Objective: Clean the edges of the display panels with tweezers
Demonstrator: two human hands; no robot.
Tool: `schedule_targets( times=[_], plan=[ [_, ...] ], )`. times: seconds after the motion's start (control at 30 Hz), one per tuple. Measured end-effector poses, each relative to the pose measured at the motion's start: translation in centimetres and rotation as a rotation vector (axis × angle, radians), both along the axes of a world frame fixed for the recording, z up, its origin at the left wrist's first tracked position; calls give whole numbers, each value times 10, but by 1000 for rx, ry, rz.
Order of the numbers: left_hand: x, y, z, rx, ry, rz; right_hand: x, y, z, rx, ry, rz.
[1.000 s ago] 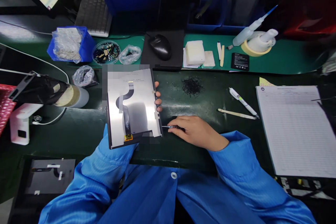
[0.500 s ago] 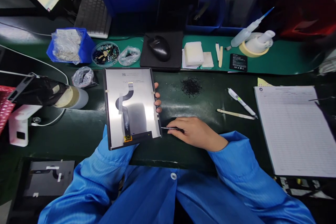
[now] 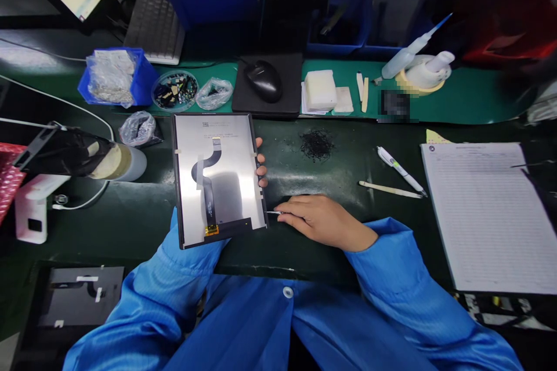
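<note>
A tablet display panel (image 3: 237,156), silvery back up, is held from beneath by my left hand (image 3: 261,169). Only that hand's fingertips show, curled round the panel's right edge; the palm is hidden under it. A dark flex cable (image 3: 209,185) runs down the panel's back to an orange connector patch near the bottom. My right hand (image 3: 324,217) is closed on thin metal tweezers (image 3: 274,212). Their tip meets the panel's lower right edge. Beyond my right hand lies a small heap of black shreds (image 3: 317,145).
Right of my hand lie a white pen (image 3: 400,169), a thin stick (image 3: 389,189) and a stack of printed forms (image 3: 491,214). Along the back stand a mouse (image 3: 264,80), a white sponge block (image 3: 321,90) and a blue bin (image 3: 145,75). Another panel (image 3: 82,295) lies lower left.
My right hand and the tweezers have shifted very slightly at the panel's edge. The panel and my left hand stay practically where they were.
</note>
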State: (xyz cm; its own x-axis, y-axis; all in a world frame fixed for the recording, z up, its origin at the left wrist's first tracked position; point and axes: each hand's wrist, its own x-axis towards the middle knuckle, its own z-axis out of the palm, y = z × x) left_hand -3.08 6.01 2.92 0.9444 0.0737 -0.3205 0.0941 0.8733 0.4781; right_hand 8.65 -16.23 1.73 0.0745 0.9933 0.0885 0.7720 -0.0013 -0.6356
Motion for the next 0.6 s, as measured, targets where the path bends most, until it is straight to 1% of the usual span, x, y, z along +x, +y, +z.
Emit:
schedule_targets(
  times=[0.13,0.23,0.37,0.47,0.6],
  plan=[
    [-2,0,1,-42,-53,-1,1,1,0,4,-16,-18],
    [-2,3,-2,-79,-89,-10,0,1,0,-2,11,-23],
    [1,7,-7,-127,-34,-59,0,1,0,-6,20,-14],
    [1,8,-7,-111,8,-27,1,2,0,3,3,-2],
    [-1,6,-6,-91,-46,-17,0,2,3,-4,21,-23]
  ],
)
